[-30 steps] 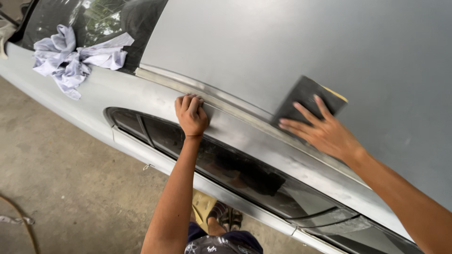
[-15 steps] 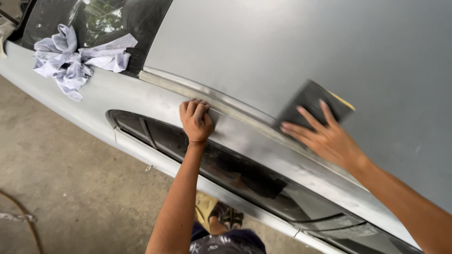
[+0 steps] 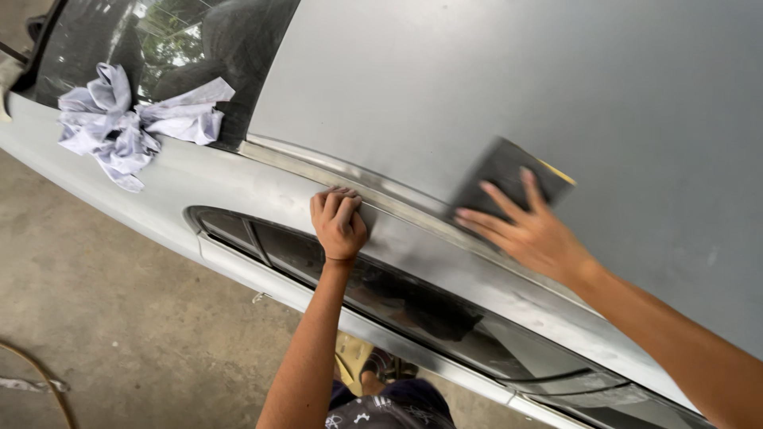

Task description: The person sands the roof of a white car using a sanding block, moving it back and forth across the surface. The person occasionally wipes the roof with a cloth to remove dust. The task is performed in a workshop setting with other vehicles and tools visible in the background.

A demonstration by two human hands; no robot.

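I look down on a grey, dull car roof [image 3: 477,87] and the pillar strip above a side window [image 3: 413,302]. My right hand [image 3: 528,230] lies flat with spread fingers on a dark sanding pad [image 3: 505,171], pressing it onto the roof next to the raised drip rail [image 3: 358,183]. My left hand [image 3: 338,222] is curled, knuckles up, resting on the roof edge just below that rail; nothing shows in it.
A crumpled pale cloth [image 3: 131,127] lies at the foot of the dark windscreen [image 3: 159,56]. Below the car is a concrete floor [image 3: 119,334] with a thin hose [image 3: 48,385] at the lower left. My legs and a foot show beneath the window.
The right hand and the pad have slid slightly up and to the right along the roof. The left hand has stayed on the roof edge.
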